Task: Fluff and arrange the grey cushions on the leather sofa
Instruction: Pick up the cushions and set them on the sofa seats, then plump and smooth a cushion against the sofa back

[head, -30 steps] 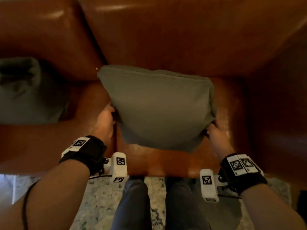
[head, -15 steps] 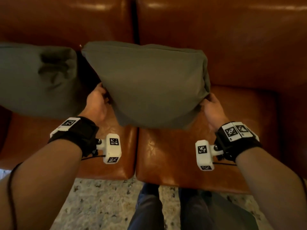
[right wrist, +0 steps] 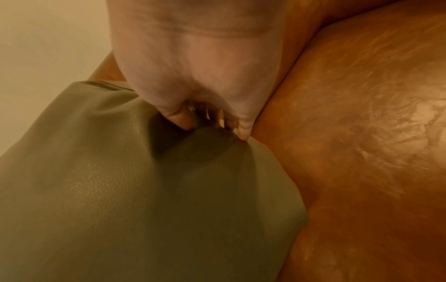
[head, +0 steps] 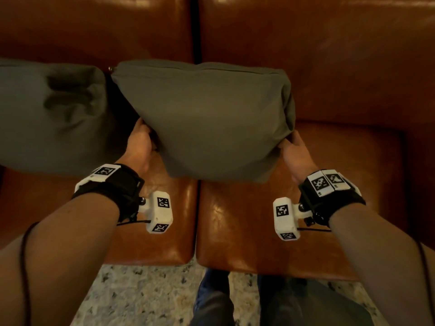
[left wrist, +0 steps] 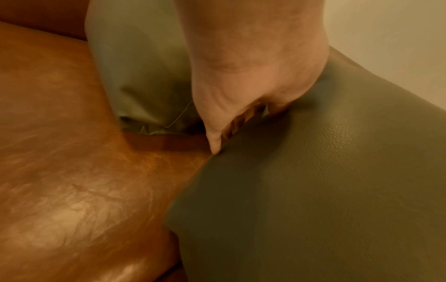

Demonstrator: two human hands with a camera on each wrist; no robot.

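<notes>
Quick update from my end: over the last second the grey cushion (head: pixel 207 118) has gone from sitting low over the right-hand seat to being carried across and up, and now it's centre frame in the head view, straddling the seam between the two seat pads of the leather sofa (head: pixel 329 55). Its top edge is up against the backrest, just right of the second grey cushion (head: pixel 51 114), which has slid into view at the left edge of the frame. Half a second ago it looked almost the same, so the big move seems done and I'm basically fine-tuning.

Left hand (head: pixel 138 147) is clamped on the cushion's lower left side, fingers dug into the material; in the left wrist view those fingers (left wrist: pixel 217 141) press right into the cover. Right hand (head: pixel 297 152) is grasping the lower right corner, and the right wrist view shows its fingertips (right wrist: pixel 243 131) bunching the cover.

My read: this one's about ready to be set down next to its neighbour. That left cushion has a deep dent in the upper part, so I reckon it needs plumping next.
</notes>
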